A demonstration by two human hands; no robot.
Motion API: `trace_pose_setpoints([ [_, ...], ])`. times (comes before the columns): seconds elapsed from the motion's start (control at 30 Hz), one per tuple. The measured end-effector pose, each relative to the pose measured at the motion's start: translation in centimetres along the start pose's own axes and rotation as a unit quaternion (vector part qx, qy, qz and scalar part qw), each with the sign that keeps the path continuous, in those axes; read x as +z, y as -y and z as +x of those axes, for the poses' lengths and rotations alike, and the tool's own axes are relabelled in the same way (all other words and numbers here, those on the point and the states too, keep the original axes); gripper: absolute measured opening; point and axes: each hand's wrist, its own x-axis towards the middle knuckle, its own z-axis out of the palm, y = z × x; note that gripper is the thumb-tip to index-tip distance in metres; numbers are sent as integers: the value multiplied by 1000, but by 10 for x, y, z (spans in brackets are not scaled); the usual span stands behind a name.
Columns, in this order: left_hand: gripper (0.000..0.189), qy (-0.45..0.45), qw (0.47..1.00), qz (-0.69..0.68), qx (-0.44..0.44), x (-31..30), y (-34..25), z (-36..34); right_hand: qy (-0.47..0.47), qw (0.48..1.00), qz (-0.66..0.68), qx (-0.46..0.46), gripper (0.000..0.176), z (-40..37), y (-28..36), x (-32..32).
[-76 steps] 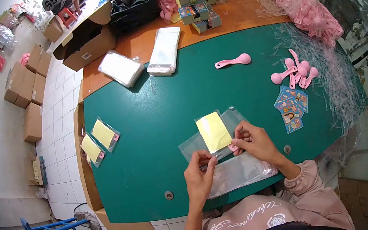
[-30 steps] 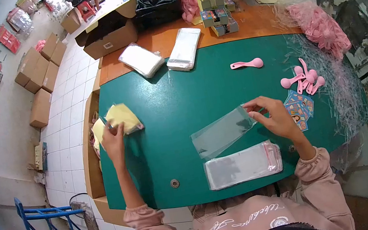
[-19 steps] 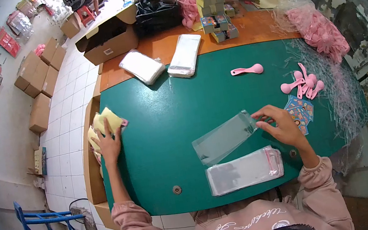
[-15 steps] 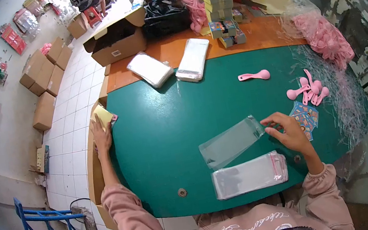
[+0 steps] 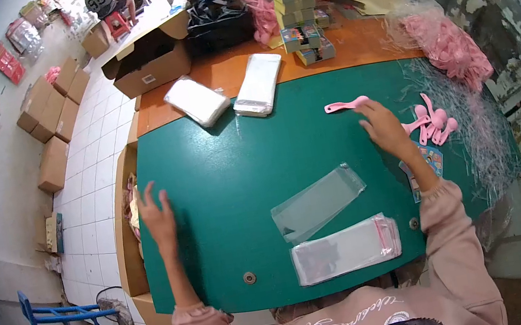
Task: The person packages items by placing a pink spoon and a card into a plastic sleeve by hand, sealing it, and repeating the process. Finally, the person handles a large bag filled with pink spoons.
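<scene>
The desk [image 5: 219, 204] is green, the far board [image 5: 362, 48] is orange, the spoons [image 5: 438, 120] on the right are pink, and the near-left rails [image 5: 73, 317] are blue.

Blue cards [image 5: 436, 159] are partly covered by right forearm [image 5: 423, 171]; their print cannot be read. Contact between right grip [image 5: 384, 128] and lone spoon [image 5: 339, 107] cannot be confirmed. Side carton [image 5: 127, 257] contents are partly hidden by left grip [image 5: 159, 222]. Seated person [image 5: 100, 2] is cut off at top edge.

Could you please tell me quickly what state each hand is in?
Left hand: open, holding nothing.
Right hand: open, at the pink spoon; contact unclear.
</scene>
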Motion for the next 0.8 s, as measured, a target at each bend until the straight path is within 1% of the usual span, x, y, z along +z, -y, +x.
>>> trace_pose_setpoints([
  [0.03, 29, 31, 999, -16, 35, -5, -35, -8, -2, 1000, -2, 3, 30, 8, -8, 11],
  [0.1, 25, 111, 985, -68, 110, -10, -94, -24, -49, 996, -53, -55, 34, 20, -15, 30],
  [0.13, 24, 161, 970, -105, 149, -7, -120, -34, -47, 996, -52, -54, 34, 21, -13, 35],
  [0.2, 21, 257, 938, -153, 174, 7, -162, -54, 1, 994, -105, -14, 38, 23, -6, 43],
  [0.27, 21, 276, 919, -164, 228, 27, -195, -71, 21, 992, -121, -10, 40, 22, 5, 42],
  [0.3, 21, 277, 919, -166, 226, 39, -207, -78, 40, 990, -137, -5, 42, 19, 12, 40],
  [0.33, 22, 251, 925, -155, 237, 52, -217, -84, 42, 989, -138, -5, 42, 15, 19, 36],
  [0.37, 23, 225, 931, -145, 250, 62, -222, -86, 1, 997, -76, 4, 44, 12, 28, 28],
  [0.4, 23, 225, 930, -148, 249, 69, -221, -87, -39, 999, -13, 14, 47, 8, 36, 19],
  [0.43, 26, 260, 922, -191, 215, 75, -220, -88, -39, 999, -15, 13, 47, 6, 43, 6],
  [0.47, 28, 296, 909, -232, 182, 78, -219, -87, -76, 995, 48, 37, 47, 3, 50, -7],
  [0.5, 28, 297, 908, -231, 181, 79, -217, -84, -113, 985, 113, 61, 47, -1, 56, -14],
  [0.53, 29, 338, 891, -245, 181, 79, -215, -80, -113, 985, 114, 61, 47, -7, 59, -18],
  [0.57, 29, 376, 872, -257, 182, 78, -213, -75, -123, 966, 207, 94, 44, -13, 60, -20],
  [0.6, 29, 377, 872, -255, 182, 76, -214, -72, -132, 937, 299, 127, 41, -18, 62, -21],
  [0.63, 26, 386, 865, -291, 136, 71, -216, -69, -134, 936, 300, 127, 41, -21, 62, -20],
  [0.67, 22, 395, 855, -325, 89, 68, -217, -67, -134, 899, 387, 158, 37, -24, 62, -18],
  [0.7, 22, 396, 854, -324, 91, 68, -217, -67, -133, 853, 469, 188, 34, -27, 62, -16],
  [0.73, 20, 392, 854, -335, 72, 68, -216, -68, -136, 852, 469, 189, 34, -31, 60, -15],
  [0.77, 18, 387, 853, -347, 53, 68, -216, -67, -100, 857, 469, 189, 30, -33, 58, -15],
  [0.8, 18, 387, 852, -347, 58, 66, -217, -65, -65, 861, 468, 188, 26, -35, 55, -15],
])
